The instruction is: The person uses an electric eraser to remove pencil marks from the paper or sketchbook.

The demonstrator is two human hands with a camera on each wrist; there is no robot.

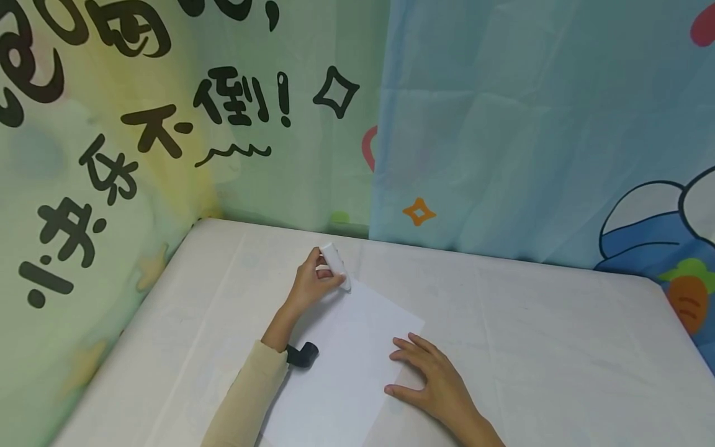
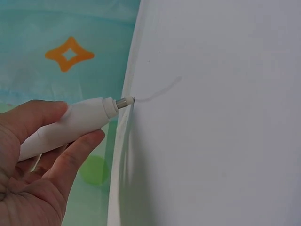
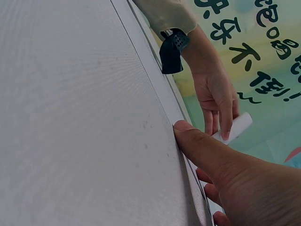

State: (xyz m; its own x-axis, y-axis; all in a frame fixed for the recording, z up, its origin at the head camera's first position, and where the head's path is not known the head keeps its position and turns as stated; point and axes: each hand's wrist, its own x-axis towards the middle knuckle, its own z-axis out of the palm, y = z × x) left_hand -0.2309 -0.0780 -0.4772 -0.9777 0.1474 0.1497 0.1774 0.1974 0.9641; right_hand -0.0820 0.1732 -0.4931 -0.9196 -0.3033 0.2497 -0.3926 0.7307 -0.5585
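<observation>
1. The left hand (image 1: 311, 282) held a white pen-shaped tool (image 1: 335, 264), thumb on one side and curled fingers (image 2: 77, 157) on the other.
2. The tool leaned at a slant over the far end of a white sheet (image 1: 346, 360), near that sheet's far corner, its tip pointing down.
3. In the left wrist view, the tip showed a metal collar (image 2: 122, 103) and a small pale nub (image 2: 131, 100). Whether the nub touched the sheet could not be told. A faint grey streak (image 2: 160, 92) ran off from it, mark or shadow being unclear.
4. The right hand (image 1: 438, 382) was at the sheet's right edge, its fingers spread wide and holding nothing, the thumb tip at the edge; how firmly it pressed could not be told.
5. The sheet lay flat on a white-covered tabletop (image 1: 536, 347).
6. A beige sleeve (image 1: 251, 385) covered the left forearm, and a black device (image 1: 303, 355) sat at that wrist.
7. Behind stood a printed backdrop (image 1: 486, 124) with dark lettering (image 1: 231, 96), an orange star (image 1: 411, 212) and a carrot (image 1: 689, 304).
</observation>
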